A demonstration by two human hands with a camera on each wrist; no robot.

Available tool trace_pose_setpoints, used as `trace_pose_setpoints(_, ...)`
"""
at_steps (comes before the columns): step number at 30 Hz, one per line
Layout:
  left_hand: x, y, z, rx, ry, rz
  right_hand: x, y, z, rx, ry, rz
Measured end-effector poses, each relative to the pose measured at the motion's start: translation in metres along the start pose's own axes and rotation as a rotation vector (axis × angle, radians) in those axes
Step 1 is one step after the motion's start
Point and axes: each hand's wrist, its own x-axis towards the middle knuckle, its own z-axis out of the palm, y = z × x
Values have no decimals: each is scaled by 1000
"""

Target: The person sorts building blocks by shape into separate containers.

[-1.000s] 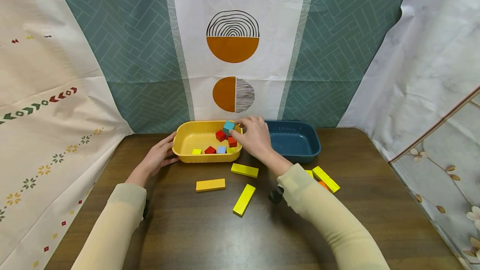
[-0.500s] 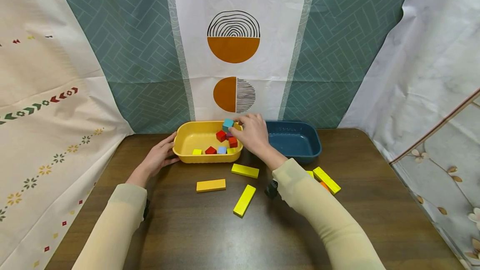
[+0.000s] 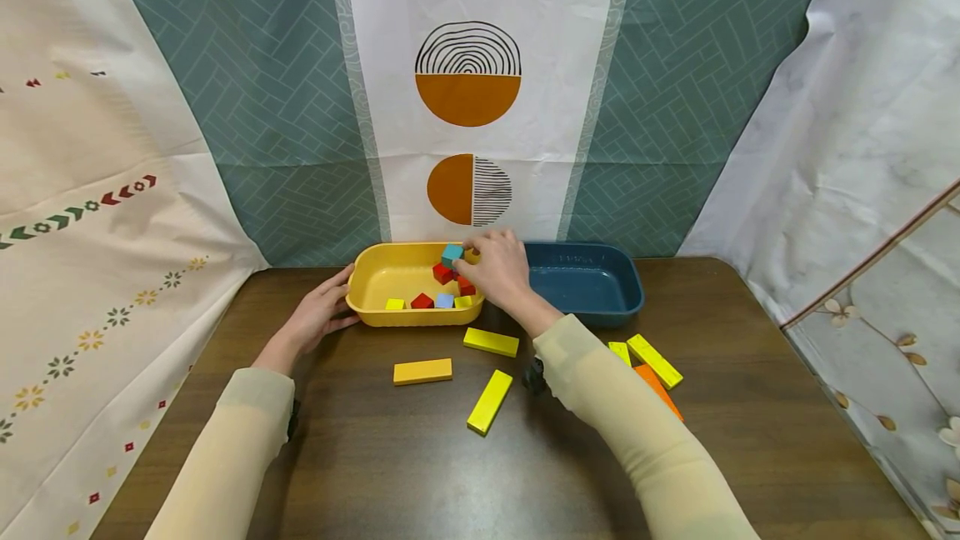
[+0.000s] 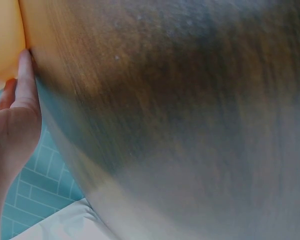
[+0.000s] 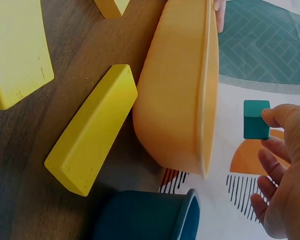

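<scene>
The right hand pinches a teal cube near one corner between thumb and forefinger, its other fingers bent and clear of it. The cube is above the right half of the yellow tray. Only two fingertips hold it, so a loosened pinch would probably let it twist or drop, perhaps knocking what lies beneath. The knuckles might also catch the tray's right rim if the hand passes low. The teal cube's sides look about equal, giving no clear long axis; it sits nearly level, one face towards the person, another upward.

Two red cubes lie below it in the yellow tray, a purple cube mostly hidden between them. Along the tray's near wall are another red block, a light blue cube and two small yellow blocks.

At the tray's left end, the left hand rests extended fingers against the wall.

Just right of the yellow tray is a navy tray. In front of the yellow tray lie two yellow bars and an amber bar; well to its right, an orange bar is partly covered by a sleeve.
</scene>
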Motion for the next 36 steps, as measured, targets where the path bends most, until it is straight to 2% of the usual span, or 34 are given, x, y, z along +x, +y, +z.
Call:
trace_pose_setpoints(5,-7,11,4,-18,-10,-9,0,-2,4,-36,-5,5)
trace_pose_setpoints(10,-9,13,5,-17,-15,-3,0,-5,8,-46,-14,10)
trace_pose_setpoints(17,-8,10,5,-9,-13,1,0,-5,12,-53,-24,10)
trace_pose_setpoints(25,5,-7,-1,29,22,0,1,-5,15,-44,-36,21)
trace_pose_setpoints(36,4,-6,-1,17,-6,32,-1,0,11,-5,-5,17)
